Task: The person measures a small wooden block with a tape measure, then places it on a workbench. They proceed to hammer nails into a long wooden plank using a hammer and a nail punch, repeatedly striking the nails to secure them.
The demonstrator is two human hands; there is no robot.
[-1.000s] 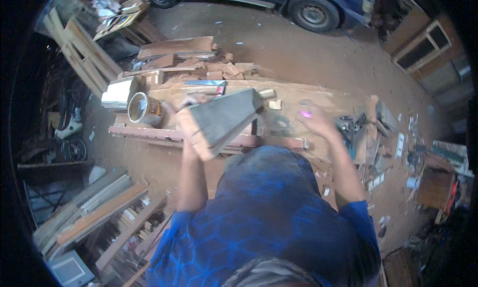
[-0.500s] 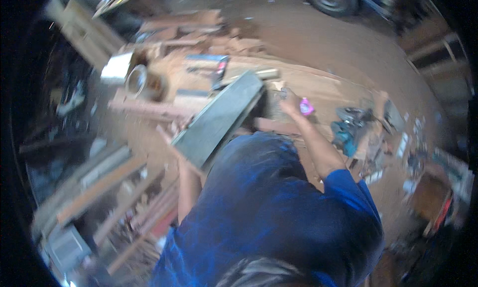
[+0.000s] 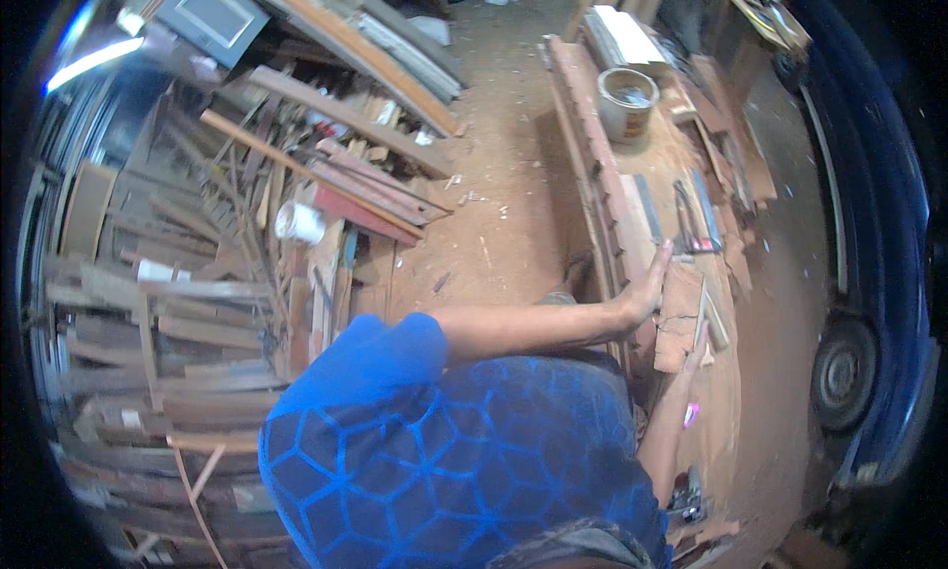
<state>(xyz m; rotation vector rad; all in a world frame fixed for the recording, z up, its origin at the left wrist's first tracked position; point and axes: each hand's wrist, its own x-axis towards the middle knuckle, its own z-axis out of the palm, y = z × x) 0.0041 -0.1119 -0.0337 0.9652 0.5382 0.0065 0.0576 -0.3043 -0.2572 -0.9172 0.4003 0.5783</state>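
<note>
Since the earlier frame, the view had swung round, so that the worktop (image 3: 722, 421) ran up and down instead of across, and the wooden block (image 3: 677, 324) had turned its cracked end toward the camera. It was below the bucket (image 3: 623, 124) in the view, slightly to the right of it and well apart, with a saw-like tool (image 3: 704, 244) lying between them. Whether the block rested on the worktop or was held above it, I could not tell.

Left hand (image 3: 644, 300) lay against the block's left side, with fingers nearly straight and pointing toward the bucket. Right hand (image 3: 698, 350) was at the opposite side, partly hidden, so I could not tell how firmly it gripped.

I judged the block rather heavy for one hand, fully stiff, and dry enough not to slip. Its end could splinter along the cracks. A good hold would be both palms pressing the long sides, farther from the broken end, with the weight shared evenly.
</note>
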